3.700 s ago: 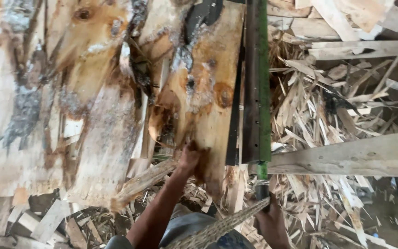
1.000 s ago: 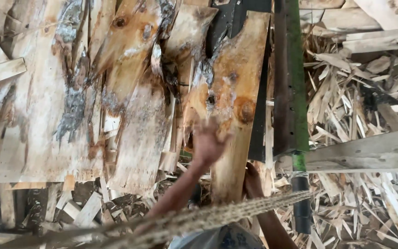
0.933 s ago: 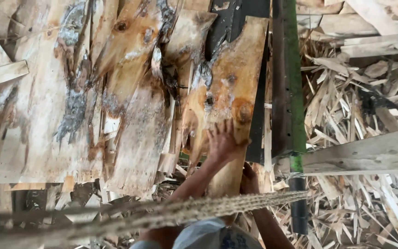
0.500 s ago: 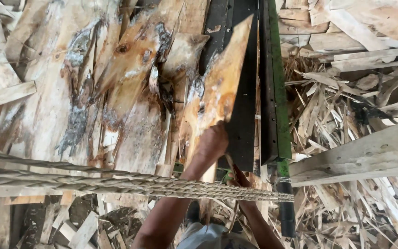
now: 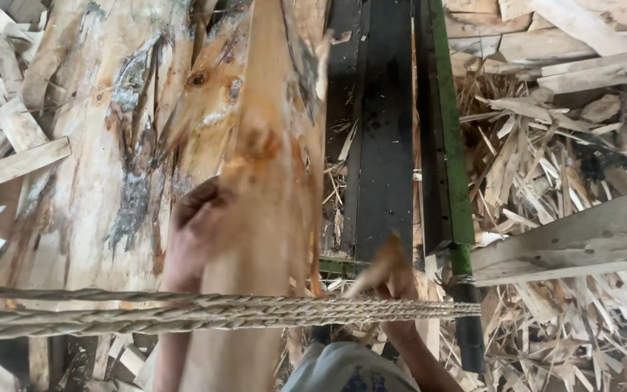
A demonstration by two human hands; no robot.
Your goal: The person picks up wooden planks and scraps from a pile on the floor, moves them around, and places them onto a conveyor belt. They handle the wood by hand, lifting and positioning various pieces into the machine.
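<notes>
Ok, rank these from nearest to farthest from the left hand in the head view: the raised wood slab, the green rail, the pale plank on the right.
1. Raised wood slab: gripped by the left hand, along its left edge.
2. Green rail: right of the slab, beyond the dark channel.
3. Pale plank: far right, lying across the splinter pile.

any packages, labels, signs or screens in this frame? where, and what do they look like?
None in view: no package, label, sign or screen.
What shows instead: the left hand grips a raw wood slab, and the right hand is by a twisted rope.
A green-edged dark metal rail runs up the middle, with wood scraps to its right.
</notes>
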